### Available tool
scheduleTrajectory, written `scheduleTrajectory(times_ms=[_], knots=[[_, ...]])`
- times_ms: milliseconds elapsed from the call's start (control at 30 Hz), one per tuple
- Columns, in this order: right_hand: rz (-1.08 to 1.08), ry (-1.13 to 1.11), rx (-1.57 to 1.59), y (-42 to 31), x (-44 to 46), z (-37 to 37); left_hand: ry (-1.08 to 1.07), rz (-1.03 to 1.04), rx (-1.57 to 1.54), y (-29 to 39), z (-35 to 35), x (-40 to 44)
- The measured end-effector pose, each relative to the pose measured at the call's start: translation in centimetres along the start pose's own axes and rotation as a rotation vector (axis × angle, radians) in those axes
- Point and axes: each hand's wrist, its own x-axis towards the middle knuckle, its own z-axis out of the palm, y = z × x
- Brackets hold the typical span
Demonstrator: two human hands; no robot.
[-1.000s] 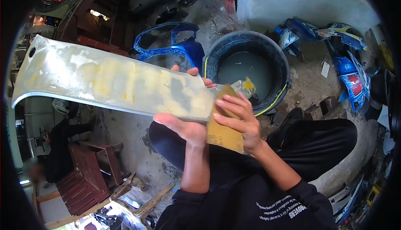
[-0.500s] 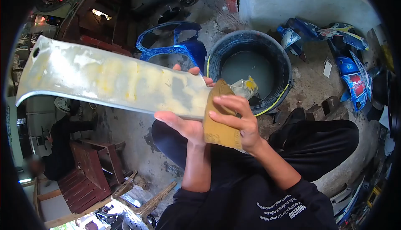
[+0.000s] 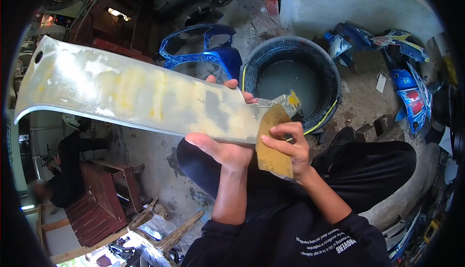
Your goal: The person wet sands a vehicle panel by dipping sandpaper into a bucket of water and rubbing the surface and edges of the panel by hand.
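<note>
We take the step in hand to be a sanding stroke, with 2 hands at 1 end of a long, whitish panel with yellow patches (image 3: 145, 97), held above the grey concrete floor (image 3: 160, 146). The left hand (image 3: 230, 153) cradles that end from beneath, thumb along the lower edge, fingers curled past the upper edge. The right hand (image 3: 298, 148) has its fingers closed on a bent tan sheet of abrasive paper (image 3: 273, 158) at the same end; we cannot tell whether it presses there. Another stroke, we judge, calls for the sheet laid flat and a steady left grip. Room runs along the panel towards its holed end; the round black plastic bucket (image 3: 327, 68) just beside the held end limits overshoot.
</note>
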Motion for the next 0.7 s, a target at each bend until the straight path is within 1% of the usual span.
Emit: scheduleTrajectory(times_ms=[67, 133, 267, 333, 400, 467, 533, 567, 600, 633, 667, 700], knots=[[0.028, 0.026, -0.036, 0.0, -0.2, -0.2, 0.006, -0.001, 0.033, 0.0, 0.1, -0.2], [-0.010, 0.007, -0.036, -0.8, 1.7, 0.2, 0.017, -0.054, -0.144, 0.0, 0.2, -0.2], [-0.020, -0.017, -0.009, -0.4, 0.9, 0.1, -0.003, -0.067, -0.174, 0.3, 0.1, -0.1], [-0.025, -0.039, -0.005, 0.2, -0.3, -0.6, 0.012, -0.011, 0.041, 0.2, -0.1, -0.1], [0.044, -0.043, -0.014, -0.1, -0.7, -1.0, 0.021, -0.015, 0.027, 0.3, 0.1, -0.1], [0.032, -0.019, -0.041, -0.3, 0.6, -0.5, 0.022, -0.028, 0.011, 0.1, 0.5, -0.3], [-0.040, -0.008, -0.037, -0.9, 2.4, 0.1, 0.028, -0.073, -0.150, 0.2, 0.6, -0.3], [-0.043, -0.008, -0.034, -1.1, 2.6, 0.2, 0.023, -0.075, -0.149, 0.2, 0.4, -0.3], [-0.042, -0.002, -0.036, -1.0, 2.2, 0.0, 0.008, -0.056, -0.082, 0.2, -0.1, -0.2], [-0.043, -0.026, -0.050, -0.7, 1.1, -0.5, -0.006, -0.033, -0.017, 0.1, -0.4, -0.1], [-0.048, -0.052, -0.064, -0.1, 0.0, -1.0, -0.008, -0.027, -0.020, 0.2, -0.2, 0.0], [-0.018, -0.039, -0.050, 0.1, -0.7, -1.3, -0.012, -0.018, 0.012, 0.2, 0.0, 0.1]])
